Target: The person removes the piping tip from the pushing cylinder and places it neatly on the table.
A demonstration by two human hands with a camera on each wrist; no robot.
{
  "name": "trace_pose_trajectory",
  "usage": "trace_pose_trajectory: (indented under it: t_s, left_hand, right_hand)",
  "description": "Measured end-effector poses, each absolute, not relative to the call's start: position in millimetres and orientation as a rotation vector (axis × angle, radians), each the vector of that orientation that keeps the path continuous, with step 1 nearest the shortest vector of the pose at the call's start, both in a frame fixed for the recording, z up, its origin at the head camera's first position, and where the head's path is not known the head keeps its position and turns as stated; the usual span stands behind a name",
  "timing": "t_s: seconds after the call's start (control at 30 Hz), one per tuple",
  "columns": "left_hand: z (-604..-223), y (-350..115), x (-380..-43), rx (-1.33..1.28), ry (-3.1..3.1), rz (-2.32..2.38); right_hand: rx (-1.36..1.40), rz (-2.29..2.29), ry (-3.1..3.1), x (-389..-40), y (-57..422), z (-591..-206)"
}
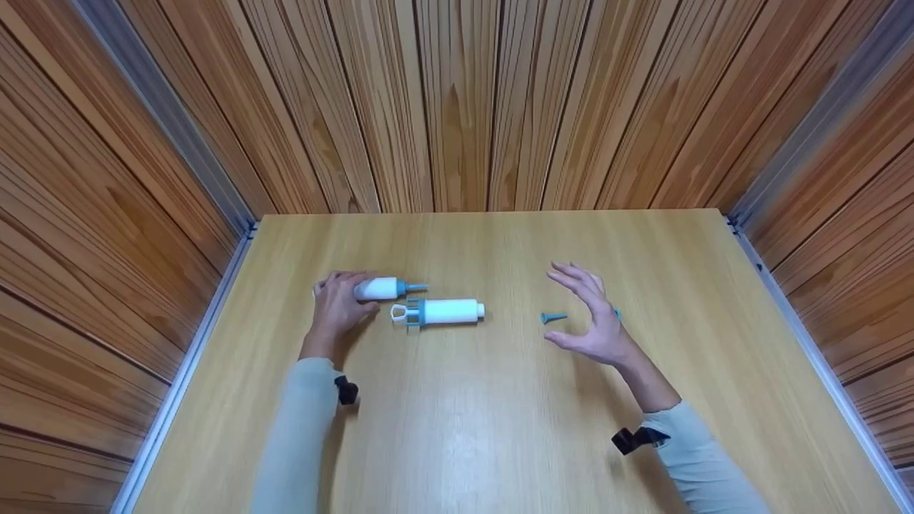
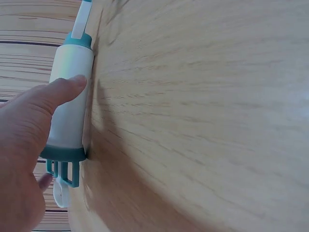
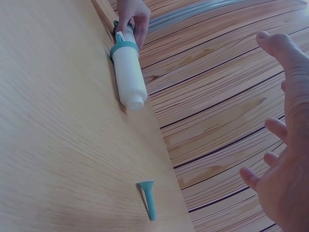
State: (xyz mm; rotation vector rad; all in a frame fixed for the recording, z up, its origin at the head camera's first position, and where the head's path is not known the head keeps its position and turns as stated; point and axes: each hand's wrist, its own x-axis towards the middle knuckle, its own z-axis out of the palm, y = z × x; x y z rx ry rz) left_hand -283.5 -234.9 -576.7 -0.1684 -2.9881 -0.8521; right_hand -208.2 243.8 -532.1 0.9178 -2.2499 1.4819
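Note:
My left hand [image 1: 339,303] grips a white syringe with teal ends [image 1: 377,288] lying on the table, its thin nozzle pointing right. In the left wrist view my thumb presses along the syringe barrel [image 2: 67,125], and its teal finger loops and white pull ring show below. Just in front lies a second white syringe [image 1: 453,311], with a teal collar, a white ring handle at left and a short white tip at right. My right hand [image 1: 589,321] hovers with fingers spread, holding nothing. Left of its palm lies a small teal flared nozzle [image 1: 553,317].
Another small teal piece [image 1: 618,313] peeks out behind my right wrist, mostly hidden. The wooden table [image 1: 457,414] is bordered by wood-plank walls [image 1: 457,107] at the back and sides, with grey metal rails [image 1: 203,335] along its side edges.

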Motion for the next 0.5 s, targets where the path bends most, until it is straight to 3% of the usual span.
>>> trace_pose_trajectory:
  t_s: [0.5]
  left_hand:
    - [-583,-241,-281,-0.080,-2.989,-1.007]
  right_hand:
    - [1.117,1.835,-2.062,-210,255,-533]
